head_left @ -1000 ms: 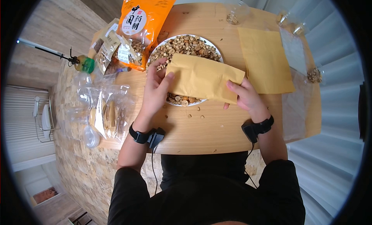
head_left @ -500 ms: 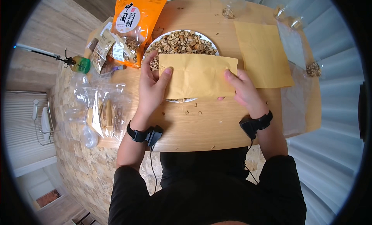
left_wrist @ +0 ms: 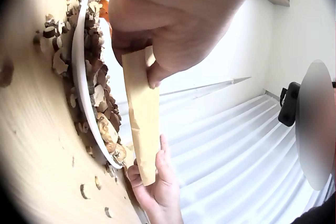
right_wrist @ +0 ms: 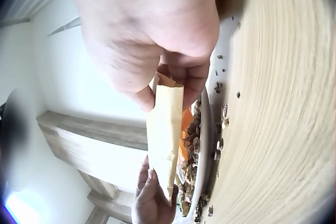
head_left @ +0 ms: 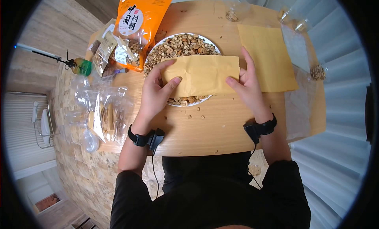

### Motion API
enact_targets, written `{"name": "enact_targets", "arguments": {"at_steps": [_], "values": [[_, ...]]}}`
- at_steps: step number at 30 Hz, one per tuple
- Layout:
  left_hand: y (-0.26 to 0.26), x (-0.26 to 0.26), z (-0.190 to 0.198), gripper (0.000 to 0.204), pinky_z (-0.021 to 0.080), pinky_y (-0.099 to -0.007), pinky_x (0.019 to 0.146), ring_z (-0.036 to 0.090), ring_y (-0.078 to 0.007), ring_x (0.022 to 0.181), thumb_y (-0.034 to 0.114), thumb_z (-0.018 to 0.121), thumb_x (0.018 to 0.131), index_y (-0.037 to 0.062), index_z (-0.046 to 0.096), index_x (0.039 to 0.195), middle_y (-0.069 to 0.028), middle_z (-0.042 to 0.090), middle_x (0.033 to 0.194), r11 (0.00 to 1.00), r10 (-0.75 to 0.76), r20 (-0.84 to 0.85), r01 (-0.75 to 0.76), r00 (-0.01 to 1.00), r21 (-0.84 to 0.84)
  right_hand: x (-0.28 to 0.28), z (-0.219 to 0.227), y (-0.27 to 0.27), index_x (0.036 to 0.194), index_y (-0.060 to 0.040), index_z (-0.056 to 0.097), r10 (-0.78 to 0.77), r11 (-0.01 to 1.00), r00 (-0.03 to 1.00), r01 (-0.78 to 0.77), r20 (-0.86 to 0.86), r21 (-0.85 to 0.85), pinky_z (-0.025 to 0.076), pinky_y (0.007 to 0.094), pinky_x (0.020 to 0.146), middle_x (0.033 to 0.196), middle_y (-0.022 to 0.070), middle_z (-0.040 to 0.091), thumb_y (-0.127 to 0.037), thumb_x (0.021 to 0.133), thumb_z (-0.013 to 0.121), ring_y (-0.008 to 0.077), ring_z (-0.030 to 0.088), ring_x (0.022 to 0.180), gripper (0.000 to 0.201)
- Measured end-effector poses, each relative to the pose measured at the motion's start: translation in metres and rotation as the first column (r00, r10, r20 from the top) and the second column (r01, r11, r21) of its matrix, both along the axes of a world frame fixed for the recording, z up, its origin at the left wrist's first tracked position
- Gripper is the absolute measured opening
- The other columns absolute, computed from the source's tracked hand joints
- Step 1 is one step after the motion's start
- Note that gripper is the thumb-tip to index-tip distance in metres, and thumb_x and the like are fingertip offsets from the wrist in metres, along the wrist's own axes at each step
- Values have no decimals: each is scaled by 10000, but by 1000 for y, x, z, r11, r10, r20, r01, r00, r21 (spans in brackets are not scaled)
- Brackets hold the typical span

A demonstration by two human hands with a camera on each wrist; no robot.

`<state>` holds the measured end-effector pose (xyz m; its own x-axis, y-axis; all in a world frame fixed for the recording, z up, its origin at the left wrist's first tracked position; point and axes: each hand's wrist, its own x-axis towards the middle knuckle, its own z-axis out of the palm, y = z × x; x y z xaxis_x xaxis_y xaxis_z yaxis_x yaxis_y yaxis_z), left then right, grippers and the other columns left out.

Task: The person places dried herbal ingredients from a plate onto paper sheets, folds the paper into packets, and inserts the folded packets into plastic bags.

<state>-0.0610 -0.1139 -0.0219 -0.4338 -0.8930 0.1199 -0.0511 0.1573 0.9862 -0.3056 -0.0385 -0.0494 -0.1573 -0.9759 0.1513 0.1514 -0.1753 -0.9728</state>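
Observation:
A folded brown paper bag [head_left: 203, 76] is held level over the near part of a white plate [head_left: 208, 98] heaped with dried, sliced herb pieces [head_left: 179, 45]. My left hand [head_left: 154, 90] grips the bag's left end, thumb on the near face and fingers curled behind. At the other end, my right hand [head_left: 249, 86] pinches it with the thumb in front; its index finger points up past the edge. In the right wrist view, the bag's end [right_wrist: 169, 80] beside that hand shows a narrow opening. The bag's far face is hidden in the head view.
An orange printed pouch [head_left: 144, 15] and smaller packets [head_left: 104, 51] stand at the back left. Clear plastic bags [head_left: 104, 114] lie on the left. Another flat brown paper sheet or bag [head_left: 268, 59] lies at right, near small clear cups [head_left: 318, 72]. Loose crumbs [head_left: 189, 116] dot the table.
The bag has gone from slanting down rightward to level. The right hand has shifted its hold, its index finger now raised at the bag's edge. The left thumb has moved further onto the bag.

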Motion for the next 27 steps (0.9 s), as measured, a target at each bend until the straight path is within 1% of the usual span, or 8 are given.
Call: {"name": "enact_targets", "arguments": {"at_steps": [4,6,9,12,18,22,24,27], "values": [[-3,5,-7,404,469,-251,871,572,-129,1003,-2,633,870,-2,498,1251,-85,600,1116,998,9,4,-9,1000,57,-14,-17,2,1397,-51,366,10,1000,993,-11,-121,-3,418,168,596,1020,70,626,-2,888,590,20,519,739,558],[-4,9,-11,386,471,-238,842,568,-114,987,1,636,870,4,511,1236,-73,605,1099,998,37,178,-46,983,46,-19,-20,1,1334,-32,454,80,996,955,-65,-286,63,373,154,563,984,47,622,-10,890,595,-3,452,669,466],[-6,10,-12,385,468,-231,849,564,-112,998,-10,627,873,12,511,1239,-82,594,1129,998,-20,133,12,991,67,-16,-3,4,1275,17,493,114,989,926,-72,-359,128,448,174,663,1031,65,628,51,866,592,47,569,845,423],[-1,6,-6,383,465,-231,860,553,-109,1022,-20,614,878,18,508,1244,-87,573,1177,999,-39,77,37,996,29,-8,-4,2,1263,-6,509,101,991,991,-92,-88,97,495,186,694,1065,52,606,59,859,603,37,573,844,420],[-2,5,-7,346,454,-203,752,535,-67,889,-3,617,883,26,527,1216,-34,578,1046,999,-32,86,32,996,1,-10,-6,-1,1265,-10,507,38,997,999,-36,-32,61,489,177,699,1021,50,618,75,852,607,51,583,852,433],[1,2,-6,298,451,-196,747,535,-67,873,0,608,891,26,536,1179,-31,576,1032,999,29,-22,-30,999,-36,-18,-12,3,1207,-8,564,21,997,984,-6,-177,81,422,152,611,888,9,629,45,857,621,12,519,727,359],[-2,7,-15,265,422,-238,915,535,-117,1068,-2,592,900,10,525,1156,-76,571,1178,996,60,23,-61,998,64,-16,-17,2,1123,-7,625,-26,997,980,40,-199,66,349,149,539,772,-39,596,8,861,638,-12,414,627,262],[-8,12,-17,275,436,-241,905,541,-118,1057,-2,593,899,-4,534,1168,-79,578,1166,1000,-18,104,21,994,-23,-16,-24,-2,1055,-4,656,-42,997,967,25,-250,-70,355,155,516,806,-47,589,-11,859,649,-22,380,600,196]]}}
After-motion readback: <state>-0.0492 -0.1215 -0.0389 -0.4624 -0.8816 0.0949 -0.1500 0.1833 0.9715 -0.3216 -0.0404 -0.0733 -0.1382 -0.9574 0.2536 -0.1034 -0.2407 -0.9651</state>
